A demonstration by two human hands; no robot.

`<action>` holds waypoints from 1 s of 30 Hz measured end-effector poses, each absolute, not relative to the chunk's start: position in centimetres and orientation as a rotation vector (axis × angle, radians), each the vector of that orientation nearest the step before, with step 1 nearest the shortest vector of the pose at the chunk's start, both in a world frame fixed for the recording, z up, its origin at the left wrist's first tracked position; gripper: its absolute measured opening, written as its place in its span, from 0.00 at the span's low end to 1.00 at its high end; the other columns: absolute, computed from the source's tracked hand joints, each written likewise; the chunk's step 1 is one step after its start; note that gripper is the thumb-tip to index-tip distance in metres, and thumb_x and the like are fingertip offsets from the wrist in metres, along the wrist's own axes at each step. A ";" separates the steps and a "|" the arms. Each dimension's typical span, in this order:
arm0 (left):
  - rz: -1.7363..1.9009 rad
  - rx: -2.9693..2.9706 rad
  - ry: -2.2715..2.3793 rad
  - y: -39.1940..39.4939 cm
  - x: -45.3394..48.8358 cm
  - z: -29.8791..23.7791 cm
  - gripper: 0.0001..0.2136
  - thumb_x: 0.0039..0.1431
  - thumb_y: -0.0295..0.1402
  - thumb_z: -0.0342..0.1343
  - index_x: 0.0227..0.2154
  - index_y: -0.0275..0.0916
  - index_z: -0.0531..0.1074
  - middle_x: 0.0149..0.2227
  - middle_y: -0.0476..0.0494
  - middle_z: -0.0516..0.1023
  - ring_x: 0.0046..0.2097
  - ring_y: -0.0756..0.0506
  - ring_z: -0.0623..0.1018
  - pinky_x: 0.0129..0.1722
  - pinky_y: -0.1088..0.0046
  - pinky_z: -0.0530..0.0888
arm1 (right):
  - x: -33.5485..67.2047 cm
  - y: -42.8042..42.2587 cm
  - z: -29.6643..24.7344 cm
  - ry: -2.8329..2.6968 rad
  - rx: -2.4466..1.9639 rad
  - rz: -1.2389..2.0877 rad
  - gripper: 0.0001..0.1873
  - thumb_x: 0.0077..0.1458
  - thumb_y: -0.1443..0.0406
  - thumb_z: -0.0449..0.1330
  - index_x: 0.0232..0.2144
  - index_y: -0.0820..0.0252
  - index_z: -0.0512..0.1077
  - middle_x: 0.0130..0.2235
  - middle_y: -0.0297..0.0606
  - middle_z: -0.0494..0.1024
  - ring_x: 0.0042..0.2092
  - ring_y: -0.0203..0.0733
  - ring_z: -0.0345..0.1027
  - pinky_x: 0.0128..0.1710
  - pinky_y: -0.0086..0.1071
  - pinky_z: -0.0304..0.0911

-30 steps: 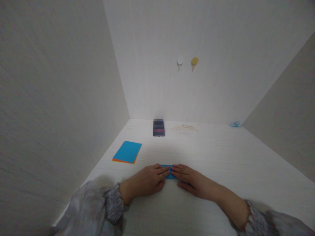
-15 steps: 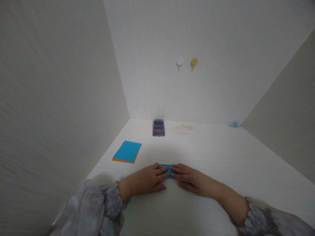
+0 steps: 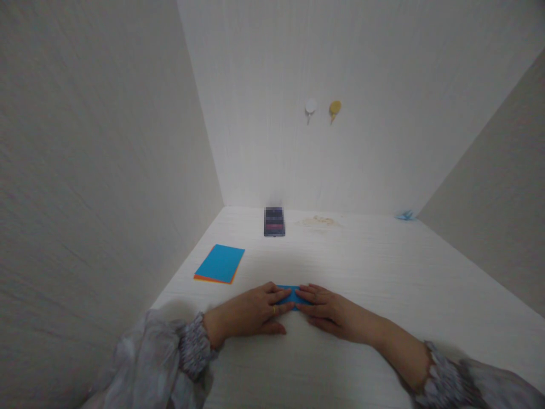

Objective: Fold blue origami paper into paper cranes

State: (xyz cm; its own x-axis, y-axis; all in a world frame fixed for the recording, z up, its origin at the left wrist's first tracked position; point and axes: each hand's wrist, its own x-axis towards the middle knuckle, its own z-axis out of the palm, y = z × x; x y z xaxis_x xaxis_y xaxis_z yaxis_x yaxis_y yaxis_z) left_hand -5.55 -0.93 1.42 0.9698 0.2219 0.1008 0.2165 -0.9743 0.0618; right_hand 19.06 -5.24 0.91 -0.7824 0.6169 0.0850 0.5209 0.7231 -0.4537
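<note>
A narrow blue strip of folded paper (image 3: pixel 293 296) lies on the white table in front of me, its two ends covered by my fingers. My left hand (image 3: pixel 266 309) rests flat on the strip's left part, fingers stretched out, with a ring on one finger. From the other side my right hand (image 3: pixel 327 309) lies on the right part, its fingers extended and spread a little. The fingertips of both hands nearly meet at the strip's middle. Neither hand grips the paper; both press on it from above.
A stack of coloured paper (image 3: pixel 220 263), blue on top with orange beneath, lies at the left. Against the back wall stands a dark blurred object (image 3: pixel 274 222). A small light-blue folded paper piece (image 3: pixel 406 216) sits in the back right corner. Two hooks, white (image 3: pixel 310 107) and yellow (image 3: pixel 335 108), hang on the wall.
Both hands stay on the blue paper, with only very slight finger shifts. The left thumb has moved a little to the left.
</note>
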 end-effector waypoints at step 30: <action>0.116 3.125 0.339 -1.2 -5.8 0.9 0.32 0.53 0.52 0.43 0.53 0.32 0.58 0.52 0.28 0.62 0.52 0.38 0.63 0.50 0.63 0.59 | 18.9 -5.3 1.1 -2.768 -0.885 0.543 0.22 0.58 0.62 0.47 0.55 0.56 0.57 0.59 0.40 0.52 0.60 0.45 0.41 0.58 0.44 0.44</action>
State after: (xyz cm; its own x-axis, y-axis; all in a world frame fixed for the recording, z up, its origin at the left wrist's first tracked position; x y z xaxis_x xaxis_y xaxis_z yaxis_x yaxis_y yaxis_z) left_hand -5.78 -1.21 0.90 0.9740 0.2140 0.0740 0.2143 -0.9768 0.0039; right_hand 18.88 -5.26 1.07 -0.8051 0.5898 0.0635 0.5220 0.7553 -0.3963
